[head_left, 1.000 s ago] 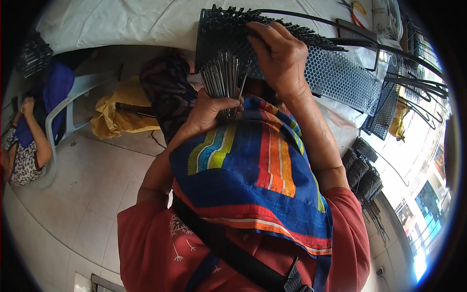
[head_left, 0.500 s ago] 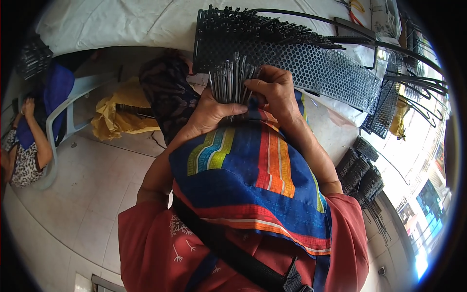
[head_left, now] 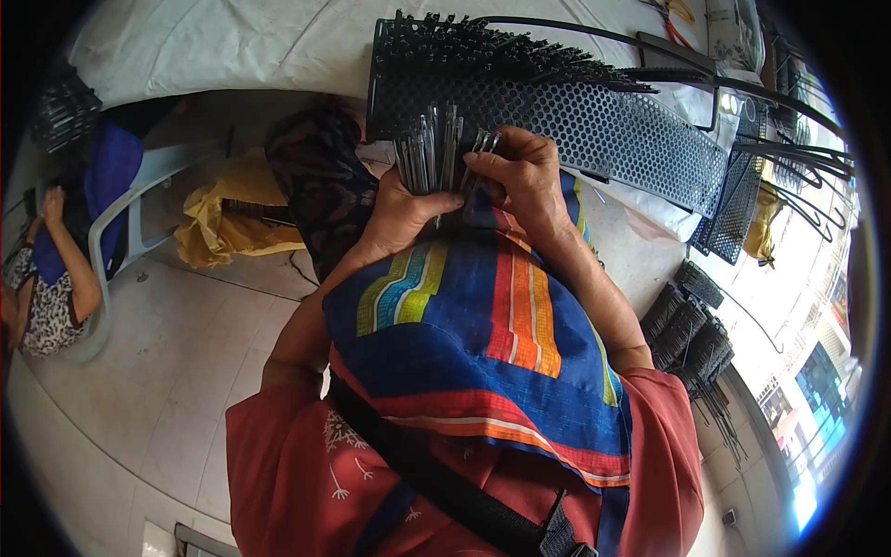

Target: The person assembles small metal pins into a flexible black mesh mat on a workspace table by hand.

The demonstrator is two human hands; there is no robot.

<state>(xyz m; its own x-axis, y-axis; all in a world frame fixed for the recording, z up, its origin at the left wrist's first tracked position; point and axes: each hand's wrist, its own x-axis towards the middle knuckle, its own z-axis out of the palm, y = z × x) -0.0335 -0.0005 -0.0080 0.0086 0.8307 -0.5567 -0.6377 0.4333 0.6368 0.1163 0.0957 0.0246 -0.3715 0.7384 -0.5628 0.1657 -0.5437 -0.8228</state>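
Thin metal rods (head_left: 430, 162), silvery to dark, gathered as one loose bundle; position: twelve o'clock of the view, just above the lap, near the lower edge of a black perforated tray (head_left: 640, 139).

Grip, left hand (head_left: 394, 213): closed firmly round the lower part of the bundle, thumb laid across the front towards three o'clock; the fingers behind are mostly hidden.

Grip, right hand (head_left: 529, 176): nearly closed — thumb and forefinger pinched on a few rods at the bundle's three-o'clock side, close to their upper ends. Whether the lower ends of these few also sit in the left hand cannot be told.

Orientation: long axis of the bundle close to upright in the view, six to twelve o'clock; exposed ends point to twelve, fanning slightly. The pinched few lean towards one o'clock, a narrow gap parting them from the main cluster.

Surroundings: black rods (head_left: 492, 56), a dense heap along the tray's upper side; white covering (head_left: 232, 46) at eleven o'clock, on the work surface; striped blue cloth (head_left: 445, 357) over the person's front, below the hands; yellow wrapping (head_left: 204, 237) between nine and ten o'clock; pale chair (head_left: 111, 209) with a seated person (head_left: 79, 269) — nine o'clock.
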